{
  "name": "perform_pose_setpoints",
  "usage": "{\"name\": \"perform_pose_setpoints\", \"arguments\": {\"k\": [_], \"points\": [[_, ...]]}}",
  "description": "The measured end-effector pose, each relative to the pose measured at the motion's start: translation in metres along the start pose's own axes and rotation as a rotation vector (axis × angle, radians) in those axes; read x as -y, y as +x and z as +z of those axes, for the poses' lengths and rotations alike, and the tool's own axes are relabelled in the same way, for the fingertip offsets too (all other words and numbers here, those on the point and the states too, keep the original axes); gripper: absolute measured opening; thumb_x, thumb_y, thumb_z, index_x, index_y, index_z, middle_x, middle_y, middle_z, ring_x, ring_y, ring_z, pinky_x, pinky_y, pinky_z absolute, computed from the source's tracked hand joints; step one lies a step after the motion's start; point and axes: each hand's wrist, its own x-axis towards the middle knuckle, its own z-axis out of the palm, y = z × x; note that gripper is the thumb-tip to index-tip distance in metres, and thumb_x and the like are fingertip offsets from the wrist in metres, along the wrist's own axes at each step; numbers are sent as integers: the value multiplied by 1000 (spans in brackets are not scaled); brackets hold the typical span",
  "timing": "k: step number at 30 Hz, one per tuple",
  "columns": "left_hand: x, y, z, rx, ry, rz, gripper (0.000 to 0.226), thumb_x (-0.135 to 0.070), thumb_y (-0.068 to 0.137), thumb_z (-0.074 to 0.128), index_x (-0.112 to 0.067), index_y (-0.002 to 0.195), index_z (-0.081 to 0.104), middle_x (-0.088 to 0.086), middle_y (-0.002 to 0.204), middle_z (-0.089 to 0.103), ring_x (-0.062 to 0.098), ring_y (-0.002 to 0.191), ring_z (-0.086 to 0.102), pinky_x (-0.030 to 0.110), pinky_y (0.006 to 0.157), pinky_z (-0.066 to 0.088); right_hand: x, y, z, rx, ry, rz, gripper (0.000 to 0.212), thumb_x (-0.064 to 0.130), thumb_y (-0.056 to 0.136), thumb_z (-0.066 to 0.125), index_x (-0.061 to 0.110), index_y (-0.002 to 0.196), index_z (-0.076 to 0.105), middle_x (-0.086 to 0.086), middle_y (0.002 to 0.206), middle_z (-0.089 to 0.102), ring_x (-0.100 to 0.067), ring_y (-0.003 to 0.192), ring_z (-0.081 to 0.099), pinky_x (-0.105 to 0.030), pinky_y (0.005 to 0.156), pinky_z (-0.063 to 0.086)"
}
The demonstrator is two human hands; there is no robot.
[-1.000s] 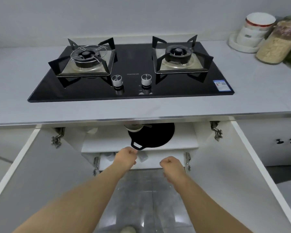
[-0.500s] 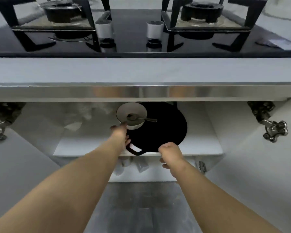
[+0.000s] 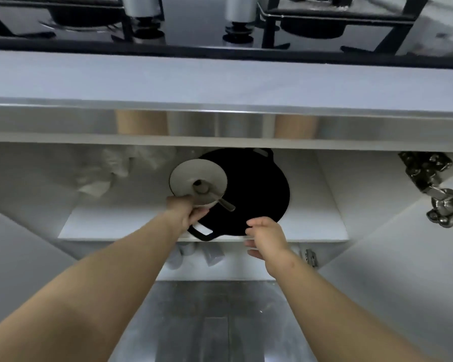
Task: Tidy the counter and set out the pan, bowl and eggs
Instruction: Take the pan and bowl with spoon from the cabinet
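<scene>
A black flat pan (image 3: 256, 189) with loop handles lies on the shelf (image 3: 314, 226) inside the open cabinet under the counter. A white bowl (image 3: 191, 173) with a metal spoon (image 3: 212, 195) in it sits on the pan's left part. My left hand (image 3: 187, 214) grips the bowl's near rim. My right hand (image 3: 264, 237) hovers at the pan's near edge by the shelf front, fingers loosely curled and holding nothing. No eggs are in view.
The grey counter (image 3: 220, 79) with a black gas hob (image 3: 220, 24) and two knobs overhangs the cabinet. Crumpled plastic bags (image 3: 120, 165) lie at the shelf's back left. Door hinges (image 3: 434, 186) jut out at right. Pale cups (image 3: 212, 256) stand below the shelf.
My head has dropped lower and closer to the cabinet. My left hand has closed round the bowl's rim and the bowl has tipped toward me. My right hand has stayed by the pan's near edge.
</scene>
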Motion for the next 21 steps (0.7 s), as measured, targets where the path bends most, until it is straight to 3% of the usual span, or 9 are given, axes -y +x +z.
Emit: {"name": "perform_pose_setpoints", "arguments": {"k": [3,7,9,11,14,17,18,21], "points": [[-5,-43,-24,-32,134,-74,25,0,97,37,2,122,38,16,82,55,22,43,64,26,40,54,19,-33,-4,12,12,21,22,-1,95,39,11,105,55,-2,83,54,-16,66,53,-24,60,46],[-21,-120,-56,-88,243,-133,35,3,93,41,-1,127,34,17,97,49,27,61,59,32,39,53,44,-94,-15,40,-101,116,17,9,96,37,14,103,52,-8,98,55,-19,71,55,-26,60,45],[-24,-159,-64,-70,230,-145,31,5,92,41,-2,122,36,16,93,49,27,62,57,32,37,53,49,-121,-18,95,-142,142,11,15,97,37,17,99,49,-8,101,54,-22,77,55,-29,64,46],[-33,-199,-75,-49,200,-136,25,7,92,38,-2,115,36,15,85,50,27,59,55,30,35,52,62,-150,-16,148,-177,167,10,20,98,37,18,99,47,-7,99,53,-23,82,53,-27,63,45],[-43,-251,-98,-55,195,-124,32,8,90,36,7,122,38,20,81,53,26,49,59,31,38,53,76,-197,-6,237,-161,150,11,26,98,40,21,103,48,-6,99,54,-23,81,55,-24,54,42],[-62,-291,-122,-74,208,-87,24,7,90,33,9,110,45,17,59,59,19,35,58,27,38,52,93,-227,13,342,-107,117,16,30,97,43,24,107,52,-7,112,58,-30,100,60,-30,63,51],[-70,-304,-131,-77,195,-72,21,7,90,32,9,104,48,13,50,60,18,34,58,26,38,52,100,-239,21,393,-115,89,17,30,97,42,24,110,52,-7,112,59,-31,99,62,-32,65,51],[-93,-343,-164,-106,142,-12,23,6,91,30,4,90,53,9,43,61,15,35,60,23,38,51,124,-275,48,516,-147,13,20,23,98,43,22,117,49,0,95,60,-24,69,65,-30,60,53]]}}
